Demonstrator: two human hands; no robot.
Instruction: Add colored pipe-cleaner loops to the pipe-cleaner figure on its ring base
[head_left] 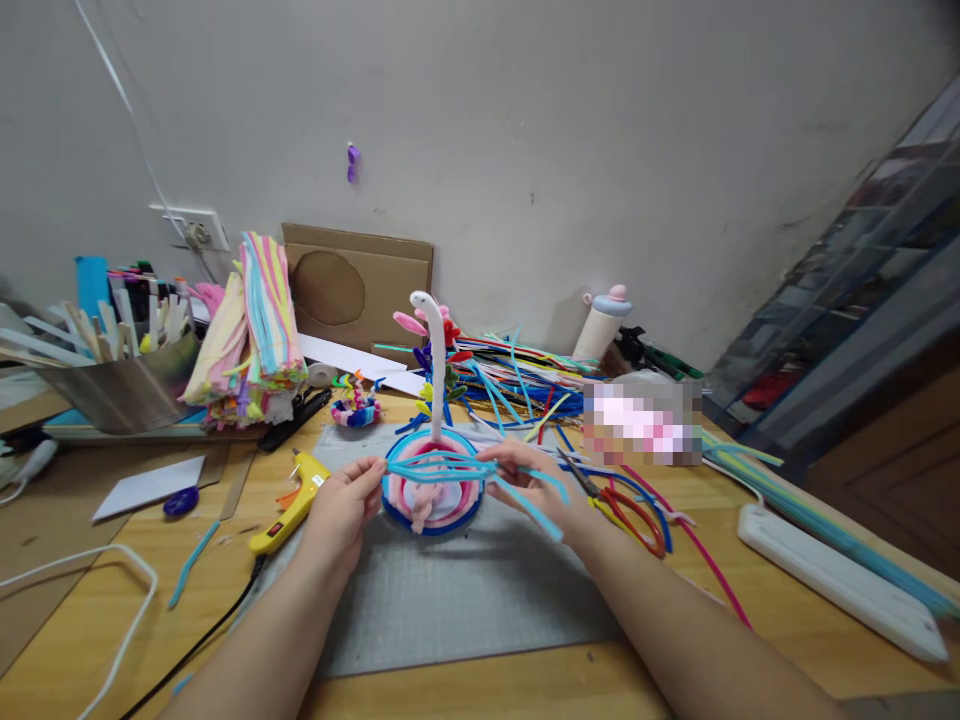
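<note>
Stretched between my hands is a small bundle of light-blue pipe cleaners (442, 467). My left hand (352, 497) pinches its left end between thumb and fingers. Near the other end, my right hand (532, 490) has its fingers closed on the strands, and loose tips stick out past it to the right. Behind and below the bundle is a round pipe-cleaner piece (397, 515) with blue, pink and white rings. A white fuzzy stem (436, 380) with a bent top rises from it. The grey cutting mat (465, 600) lies underneath.
A yellow glue gun (289, 505) lies left of my left hand. Orange-handled scissors (630, 515) lie by my right wrist. Loose pipe cleaners (517, 365) are heaped behind. A metal container of sticks (135, 385) stands left, a white power strip (840, 580) right.
</note>
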